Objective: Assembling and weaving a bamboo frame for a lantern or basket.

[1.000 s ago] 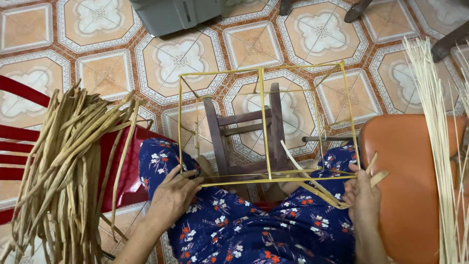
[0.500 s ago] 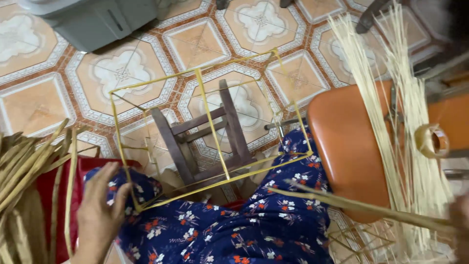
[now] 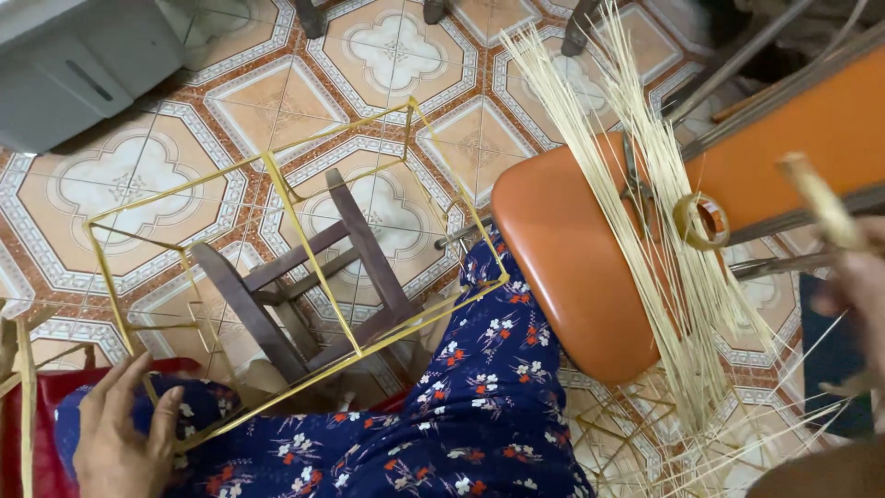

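L hand [image 3: 118,441] on tilted frame [image 3: 277,184], R hand [image 3: 853,295] blurred

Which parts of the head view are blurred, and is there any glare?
Head view: the right hand and the strip it holds are motion-blurred at the right edge; the left hand on the yellow frame is sharp, as are the floor tiles. Lighting is soft and even, with a mild sheen on the orange seat and no harsh glare.
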